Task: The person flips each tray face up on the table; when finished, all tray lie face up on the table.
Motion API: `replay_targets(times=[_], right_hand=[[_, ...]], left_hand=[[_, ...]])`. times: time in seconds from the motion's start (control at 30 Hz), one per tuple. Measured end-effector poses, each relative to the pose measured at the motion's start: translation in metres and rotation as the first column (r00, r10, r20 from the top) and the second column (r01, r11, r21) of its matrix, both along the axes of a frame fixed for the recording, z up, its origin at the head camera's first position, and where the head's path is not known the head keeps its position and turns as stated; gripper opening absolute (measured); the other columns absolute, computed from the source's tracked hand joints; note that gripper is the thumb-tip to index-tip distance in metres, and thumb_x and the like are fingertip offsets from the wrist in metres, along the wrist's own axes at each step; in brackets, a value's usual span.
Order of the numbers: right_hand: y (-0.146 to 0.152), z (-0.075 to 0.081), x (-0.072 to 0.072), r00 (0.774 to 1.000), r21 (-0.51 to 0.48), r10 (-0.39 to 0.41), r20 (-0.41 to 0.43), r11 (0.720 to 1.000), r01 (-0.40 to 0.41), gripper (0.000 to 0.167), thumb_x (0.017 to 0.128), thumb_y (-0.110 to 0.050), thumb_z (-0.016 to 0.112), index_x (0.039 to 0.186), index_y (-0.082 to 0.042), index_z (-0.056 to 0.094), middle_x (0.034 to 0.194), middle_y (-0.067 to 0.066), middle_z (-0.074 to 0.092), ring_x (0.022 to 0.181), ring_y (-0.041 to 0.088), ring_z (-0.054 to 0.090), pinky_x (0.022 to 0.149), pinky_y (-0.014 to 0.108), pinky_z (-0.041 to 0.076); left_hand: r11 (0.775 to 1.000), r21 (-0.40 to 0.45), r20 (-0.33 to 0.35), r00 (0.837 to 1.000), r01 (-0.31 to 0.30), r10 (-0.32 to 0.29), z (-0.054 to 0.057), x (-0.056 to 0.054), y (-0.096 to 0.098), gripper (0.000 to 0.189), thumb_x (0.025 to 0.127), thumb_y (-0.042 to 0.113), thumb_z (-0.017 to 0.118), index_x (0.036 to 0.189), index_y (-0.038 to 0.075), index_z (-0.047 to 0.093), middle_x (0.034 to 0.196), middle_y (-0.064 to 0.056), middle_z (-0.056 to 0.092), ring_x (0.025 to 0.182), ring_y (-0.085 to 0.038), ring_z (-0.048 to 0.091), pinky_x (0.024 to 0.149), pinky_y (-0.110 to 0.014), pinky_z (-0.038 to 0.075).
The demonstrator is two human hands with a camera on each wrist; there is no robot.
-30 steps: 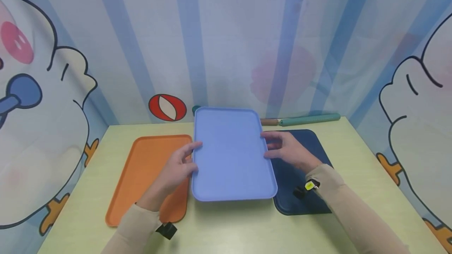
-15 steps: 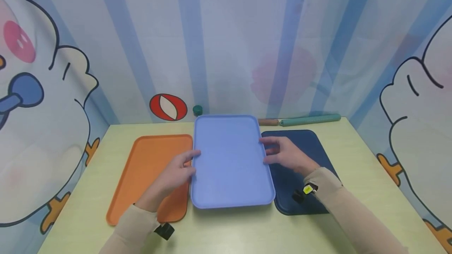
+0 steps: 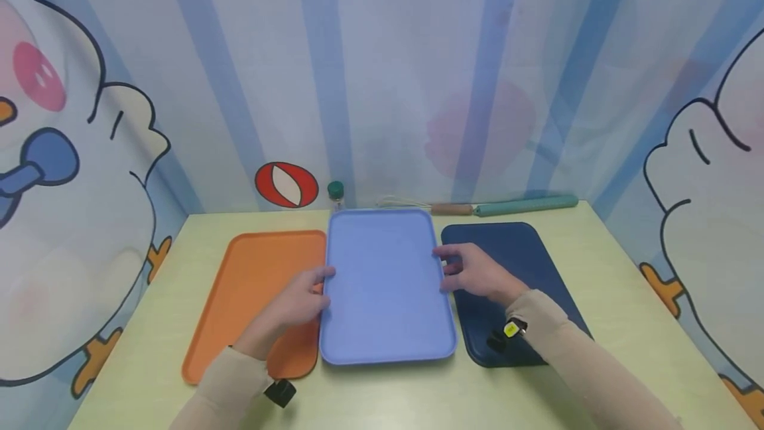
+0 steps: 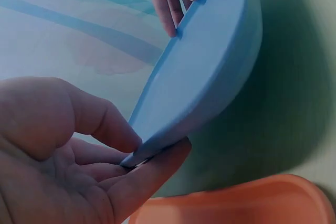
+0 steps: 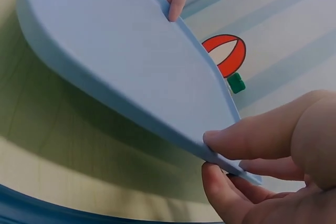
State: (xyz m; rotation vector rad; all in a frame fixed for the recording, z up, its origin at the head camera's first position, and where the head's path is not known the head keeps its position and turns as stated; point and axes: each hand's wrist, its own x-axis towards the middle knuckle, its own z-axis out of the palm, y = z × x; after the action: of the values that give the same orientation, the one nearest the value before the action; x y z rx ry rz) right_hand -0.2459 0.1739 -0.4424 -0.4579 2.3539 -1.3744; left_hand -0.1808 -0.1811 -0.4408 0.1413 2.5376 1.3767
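Observation:
A light blue rectangular tray (image 3: 388, 287) is held a little above the table in the middle of the head view. My left hand (image 3: 297, 300) pinches its left rim between thumb and fingers. At the opposite rim, my right hand (image 3: 474, 274) grips in the same way, thumb on top and fingers underneath. Both wrist views show a shadow on the table beneath the tray (image 5: 126, 61). Below my left hand lies an orange tray (image 3: 262, 284), partly covered by the forearm. A navy tray (image 3: 507, 251) lies below my right hand and sleeve.
Behind the light blue tray stands a small green-capped bottle (image 3: 336, 192), its lower part hidden. Along the table's back edge lie a whisk (image 3: 447, 209) with a brown handle and a green stick-shaped item (image 3: 528, 205). A printed curtain (image 3: 382, 85) closes off the back.
Both hands have lowered the light blue tray and drawn it toward the front, slightly left. The bottle's green cap and the whisk's wires now show behind it.

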Motion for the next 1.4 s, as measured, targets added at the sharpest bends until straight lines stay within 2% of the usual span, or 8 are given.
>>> replay_targets(times=[0.13,0.23,0.47,0.7,0.87,1.0,1.13,1.4], right_hand=[[-0.002,-0.001,0.002,1.0,0.039,-0.005,0.001,0.999,0.005,0.072,0.086,0.004,0.077,0.153,0.004,0.049,0.157,0.026,0.048,0.131,0.043,0.059,0.103,0.051,0.055],[-0.003,-0.001,0.002,1.0,0.073,-0.009,-0.007,0.997,0.009,0.072,0.087,0.004,0.077,0.153,0.004,0.049,0.157,0.025,0.048,0.131,0.043,0.059,0.103,0.051,0.055],[-0.002,-0.003,0.0,1.0,0.132,-0.007,-0.021,0.991,0.01,0.073,0.086,0.004,0.079,0.152,0.005,0.049,0.156,0.025,0.05,0.131,0.042,0.06,0.103,0.051,0.055],[-0.004,-0.002,0.0,1.0,0.159,0.004,-0.018,0.987,-0.001,0.073,0.086,0.007,0.078,0.152,0.007,0.048,0.155,0.027,0.05,0.129,0.043,0.061,0.099,0.049,0.057],[-0.007,-0.003,0.0,1.0,0.159,0.011,-0.012,0.987,-0.009,0.074,0.085,0.009,0.077,0.152,0.009,0.046,0.154,0.029,0.05,0.129,0.044,0.061,0.099,0.048,0.058],[-0.009,-0.004,0.001,1.0,0.156,0.012,0.0,0.988,-0.012,0.074,0.085,0.012,0.077,0.152,0.011,0.045,0.152,0.03,0.051,0.129,0.045,0.061,0.098,0.048,0.058],[-0.011,-0.006,0.002,1.0,0.177,0.01,0.008,0.984,-0.011,0.074,0.085,0.012,0.077,0.152,0.012,0.045,0.15,0.031,0.052,0.127,0.044,0.062,0.096,0.047,0.059],[-0.015,-0.01,0.003,1.0,0.203,0.003,0.027,0.979,-0.009,0.073,0.085,0.012,0.077,0.151,0.012,0.046,0.144,0.031,0.058,0.126,0.043,0.063,0.095,0.046,0.059]], left_hand=[[0.999,-0.034,0.014,1.0,-0.006,0.006,-0.004,-0.001,0.002,0.063,0.091,-0.008,0.055,0.154,-0.009,0.044,0.16,-0.029,0.042,0.137,-0.039,0.051,0.095,-0.045,0.056],[0.999,-0.045,0.036,0.999,-0.015,0.017,-0.005,-0.001,0.005,0.064,0.092,-0.007,0.056,0.155,-0.007,0.044,0.16,-0.028,0.043,0.125,-0.035,0.054,0.08,-0.037,0.056],[0.998,-0.071,0.034,0.999,-0.001,0.004,-0.006,-0.002,0.009,0.063,0.093,-0.006,0.056,0.155,-0.008,0.043,0.159,-0.03,0.043,0.123,-0.035,0.056,0.082,-0.039,0.059],[0.993,-0.119,0.017,1.0,0.015,-0.013,-0.009,-0.003,0.011,0.063,0.091,-0.007,0.056,0.153,-0.01,0.043,0.149,-0.029,0.053,0.113,-0.034,0.061,0.072,-0.035,0.058],[0.981,-0.193,-0.002,1.0,0.03,-0.031,-0.008,-0.003,0.012,0.062,0.092,-0.006,0.057,0.153,-0.011,0.044,0.152,-0.03,0.051,0.12,-0.034,0.059,0.092,-0.045,0.058],[0.975,-0.223,0.002,1.0,0.028,-0.028,-0.009,-0.003,0.013,0.062,0.093,-0.006,0.057,0.153,-0.011,0.043,0.154,-0.03,0.049,0.127,-0.035,0.057,0.105,-0.052,0.052],[0.971,-0.236,-0.004,1.0,0.027,-0.029,-0.01,-0.003,0.013,0.061,0.093,-0.006,0.057,0.152,-0.013,0.043,0.155,-0.032,0.047,0.141,-0.041,0.05,0.115,-0.057,0.043],[0.958,-0.285,0.0,1.0,0.014,-0.015,-0.008,0.0,0.017,0.061,0.097,0.0,0.061,0.153,-0.013,0.042,0.157,-0.032,0.044,0.148,-0.046,0.041,0.119,-0.058,0.036]])
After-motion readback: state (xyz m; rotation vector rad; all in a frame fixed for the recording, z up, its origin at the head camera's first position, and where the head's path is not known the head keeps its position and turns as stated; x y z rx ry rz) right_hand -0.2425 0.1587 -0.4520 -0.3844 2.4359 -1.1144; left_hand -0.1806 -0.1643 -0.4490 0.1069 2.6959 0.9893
